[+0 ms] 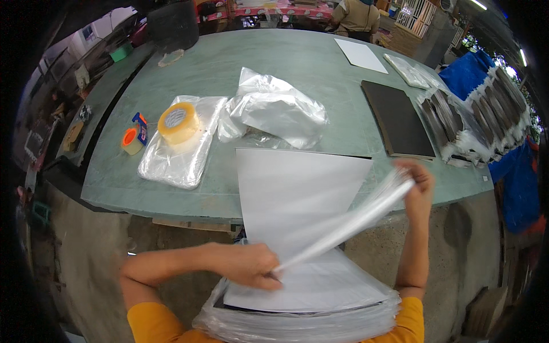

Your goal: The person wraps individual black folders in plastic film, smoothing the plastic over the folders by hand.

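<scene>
A white sheet with a dark back edge (294, 183) extends from the table's near edge toward my body, its lower part inside a clear plastic bag (303, 323). Gathered clear plastic (349, 226) stretches slantwise over the sheet between my two hands. My left hand (251, 266) is closed on its lower end, close to my body. Farther out and higher, my right hand (417, 180) grips the other end; motion blurs it slightly. Whether this plastic is the bag's own mouth, I cannot tell.
On the green table (189, 63) lie crumpled clear plastic (277, 108), a tape roll (178, 123) on a stack of clear bags (171, 166), and a tape dispenser (134, 137). To the right are a dark board stack (394, 117), a white sheet (361, 55) and wrapped bundles (474, 114). A person (355, 20) is beyond.
</scene>
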A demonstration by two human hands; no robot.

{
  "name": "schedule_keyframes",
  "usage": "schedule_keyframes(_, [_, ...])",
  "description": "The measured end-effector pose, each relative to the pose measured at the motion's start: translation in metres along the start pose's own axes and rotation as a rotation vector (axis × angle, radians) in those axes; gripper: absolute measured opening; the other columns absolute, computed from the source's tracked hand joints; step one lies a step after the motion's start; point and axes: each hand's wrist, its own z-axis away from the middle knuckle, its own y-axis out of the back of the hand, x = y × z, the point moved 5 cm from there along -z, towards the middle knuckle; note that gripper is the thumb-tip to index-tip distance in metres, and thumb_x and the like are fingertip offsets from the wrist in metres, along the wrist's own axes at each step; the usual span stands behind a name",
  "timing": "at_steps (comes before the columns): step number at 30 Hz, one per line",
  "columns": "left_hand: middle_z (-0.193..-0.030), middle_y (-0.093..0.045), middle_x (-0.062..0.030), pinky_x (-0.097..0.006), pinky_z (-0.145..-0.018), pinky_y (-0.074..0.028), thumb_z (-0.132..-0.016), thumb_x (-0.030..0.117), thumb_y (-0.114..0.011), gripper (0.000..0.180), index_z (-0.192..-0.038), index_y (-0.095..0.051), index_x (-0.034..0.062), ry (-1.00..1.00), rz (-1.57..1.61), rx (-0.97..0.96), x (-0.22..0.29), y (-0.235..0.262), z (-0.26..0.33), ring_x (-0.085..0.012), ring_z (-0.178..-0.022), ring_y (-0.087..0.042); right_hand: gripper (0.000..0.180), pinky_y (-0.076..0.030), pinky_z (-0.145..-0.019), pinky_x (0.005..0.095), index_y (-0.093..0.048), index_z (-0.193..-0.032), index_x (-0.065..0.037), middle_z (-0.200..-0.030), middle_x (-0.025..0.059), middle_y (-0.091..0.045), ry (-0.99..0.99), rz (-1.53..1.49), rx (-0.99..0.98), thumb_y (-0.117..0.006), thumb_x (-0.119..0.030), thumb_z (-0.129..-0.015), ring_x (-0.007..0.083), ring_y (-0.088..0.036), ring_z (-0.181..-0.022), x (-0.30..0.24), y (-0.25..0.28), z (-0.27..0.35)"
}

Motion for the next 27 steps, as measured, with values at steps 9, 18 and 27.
schedule_keyframes(9, [-0.099, -0.046, -0.0148, -0.03, -0.067, -0.041, -0.062, -0.012, -0.047, 0.045, -0.101, -0.057, 0.0064, 0.379, -0.12, 1.246, -0.08, 0.082, 0.029, -0.0218, -0.083, -0.048, 0.064, -0.044, -0.068, 0.026, -0.048, -0.116, -0.01, -0.115, 0.0136, -0.038, 0.448, 0.696, -0.014, -0.043, 0.017, -0.059, 0.0244, -0.042, -0.102, 0.019, -0.043, 0.005])
schedule_keyframes(18, [-0.094, -0.052, -0.0108, -0.027, -0.065, -0.043, -0.055, -0.015, -0.05, 0.049, -0.097, -0.06, 0.0085, 0.19, -0.14, 1.005, -0.055, 0.062, 0.044, -0.0224, -0.078, -0.052, 0.047, -0.044, -0.066, 0.0242, -0.062, -0.095, -0.004, -0.083, 0.0106, -0.057, 0.26, 0.163, 0.028, -0.046, 0.018, -0.056, 0.0176, -0.055, -0.074, 0.018, -0.013, 0.024])
schedule_keyframes(27, [-0.084, -0.059, -0.0074, -0.024, -0.067, -0.046, -0.061, -0.013, -0.057, 0.029, -0.086, -0.06, 0.0013, 0.193, 0.108, 1.042, -0.06, 0.081, 0.04, -0.0165, -0.076, -0.057, 0.02, -0.043, -0.06, 0.0213, -0.062, -0.076, 0.001, -0.077, 0.0082, -0.059, 0.16, -0.119, -0.258, -0.057, 0.009, -0.058, 0.0134, -0.056, -0.071, 0.024, 0.002, 0.03])
